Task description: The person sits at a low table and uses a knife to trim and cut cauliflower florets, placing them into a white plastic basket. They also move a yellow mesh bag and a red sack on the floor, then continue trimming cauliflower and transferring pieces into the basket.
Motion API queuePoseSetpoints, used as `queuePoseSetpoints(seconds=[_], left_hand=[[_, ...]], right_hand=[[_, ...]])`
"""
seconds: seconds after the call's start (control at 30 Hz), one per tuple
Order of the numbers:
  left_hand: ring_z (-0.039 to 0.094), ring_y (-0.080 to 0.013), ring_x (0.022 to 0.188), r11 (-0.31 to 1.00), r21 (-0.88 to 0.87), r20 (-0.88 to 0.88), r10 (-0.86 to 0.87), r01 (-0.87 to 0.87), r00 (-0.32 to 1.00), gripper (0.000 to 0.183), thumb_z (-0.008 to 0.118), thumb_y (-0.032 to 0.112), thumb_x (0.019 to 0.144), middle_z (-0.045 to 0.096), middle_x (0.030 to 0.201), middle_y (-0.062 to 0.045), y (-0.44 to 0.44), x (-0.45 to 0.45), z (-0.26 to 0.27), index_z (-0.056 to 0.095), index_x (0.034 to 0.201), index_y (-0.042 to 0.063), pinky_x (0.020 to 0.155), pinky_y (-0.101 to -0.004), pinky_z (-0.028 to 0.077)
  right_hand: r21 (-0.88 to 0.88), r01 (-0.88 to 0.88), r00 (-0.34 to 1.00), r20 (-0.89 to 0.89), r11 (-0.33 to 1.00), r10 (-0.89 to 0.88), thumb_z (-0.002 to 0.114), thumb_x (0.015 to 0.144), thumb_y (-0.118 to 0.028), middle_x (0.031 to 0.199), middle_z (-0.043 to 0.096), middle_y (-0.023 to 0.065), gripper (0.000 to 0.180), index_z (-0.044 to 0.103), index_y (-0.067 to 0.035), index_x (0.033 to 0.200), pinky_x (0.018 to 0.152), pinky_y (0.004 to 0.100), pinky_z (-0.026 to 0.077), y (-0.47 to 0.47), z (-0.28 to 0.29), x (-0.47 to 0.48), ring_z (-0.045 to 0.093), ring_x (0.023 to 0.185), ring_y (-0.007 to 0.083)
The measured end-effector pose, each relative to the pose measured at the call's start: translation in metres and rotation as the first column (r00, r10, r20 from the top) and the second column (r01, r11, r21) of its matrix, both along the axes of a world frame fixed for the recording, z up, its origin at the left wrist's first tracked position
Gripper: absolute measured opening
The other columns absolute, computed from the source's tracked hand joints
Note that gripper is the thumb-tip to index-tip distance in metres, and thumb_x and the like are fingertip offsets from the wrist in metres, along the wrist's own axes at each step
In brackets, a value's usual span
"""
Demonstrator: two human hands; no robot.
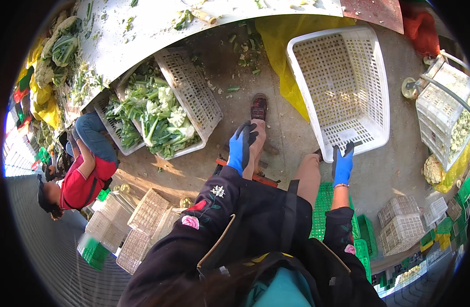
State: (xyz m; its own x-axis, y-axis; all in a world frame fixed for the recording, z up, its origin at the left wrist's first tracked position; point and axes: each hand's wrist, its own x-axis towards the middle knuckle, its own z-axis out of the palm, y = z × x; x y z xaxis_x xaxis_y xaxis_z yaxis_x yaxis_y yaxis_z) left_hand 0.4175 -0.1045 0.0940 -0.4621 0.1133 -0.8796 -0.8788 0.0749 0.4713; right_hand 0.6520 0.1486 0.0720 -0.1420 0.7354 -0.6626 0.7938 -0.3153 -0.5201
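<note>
My left hand (241, 147), in a blue glove with dark grey fingers, hangs above my knee with its fingers apart and nothing in it. At the near edge of an empty white plastic crate (296, 73), my right hand (342, 163) wears the same kind of glove; its thumb and fingers are spread at the rim, and whether it grips the crate cannot be told. Left of my legs, a white crate (196, 88) leans tilted, with cauliflower leaves (166, 115) spilling towards its lower rim. A wooden-handled tool (203, 16) lies on the white table (143, 34).
A person in a red shirt (91, 165) sits at the left beside heaped cauliflowers (64, 46). Yellow mesh (275, 50) lies under the empty crate. A cart with crates of cauliflower (442, 107) stands at the right. Green crates (323, 211) are close beside my right arm.
</note>
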Motion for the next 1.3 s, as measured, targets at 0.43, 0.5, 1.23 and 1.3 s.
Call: queuePoseSetpoints(seconds=[0.43,0.5,1.23,1.3], left_hand=[[0.062,-0.0242,0.104,0.979,-0.170,-0.202,-0.144,0.110,0.969,0.039,0.049,0.021,0.098,0.062,0.119,-0.017,-0.007,-0.137,-0.020,0.051,0.131,-0.001,0.090,-0.0350,0.050],[0.063,-0.0209,0.102,0.934,-0.225,-0.228,-0.328,0.278,0.917,0.037,0.052,0.021,0.097,0.065,0.114,-0.017,0.007,-0.159,-0.063,0.055,0.128,-0.001,0.088,-0.0334,0.050],[0.055,-0.0391,0.103,0.025,-0.770,-0.006,-1.000,0.638,0.031,0.057,0.062,0.006,0.076,0.057,0.111,-0.024,0.052,-0.237,-0.341,0.046,0.131,0.007,0.087,-0.0445,0.045],[0.056,-0.0383,0.102,0.007,-0.782,0.017,-0.999,0.623,0.033,0.053,0.062,0.007,0.077,0.058,0.110,-0.023,0.046,-0.233,-0.339,0.048,0.128,0.007,0.086,-0.0438,0.046]], right_hand=[[-0.481,-0.550,0.636,0.289,0.683,0.716,0.058,0.085,-0.027,0.104,0.066,0.0224,0.037,0.057,-0.006,0.115,0.083,0.0512,0.048,-0.148,-0.040,0.003,0.062,0.097,0.0418],[-0.632,-0.639,0.476,0.124,0.439,0.871,0.057,0.084,-0.025,0.099,0.066,0.0216,0.032,0.058,-0.008,0.111,0.081,0.0504,0.050,-0.176,-0.048,-0.024,0.064,0.094,0.0385],[-0.352,-0.678,0.638,0.155,0.646,0.754,0.059,0.081,-0.023,0.083,0.066,0.0160,0.020,0.064,-0.007,0.091,0.068,0.0452,0.052,-0.132,-0.078,-0.264,0.066,0.079,0.0340],[-0.320,-0.693,0.610,0.215,0.646,0.762,0.059,0.081,-0.024,0.082,0.066,0.0156,0.019,0.064,-0.007,0.090,0.067,0.0450,0.052,-0.105,-0.075,-0.290,0.066,0.078,0.0340]])
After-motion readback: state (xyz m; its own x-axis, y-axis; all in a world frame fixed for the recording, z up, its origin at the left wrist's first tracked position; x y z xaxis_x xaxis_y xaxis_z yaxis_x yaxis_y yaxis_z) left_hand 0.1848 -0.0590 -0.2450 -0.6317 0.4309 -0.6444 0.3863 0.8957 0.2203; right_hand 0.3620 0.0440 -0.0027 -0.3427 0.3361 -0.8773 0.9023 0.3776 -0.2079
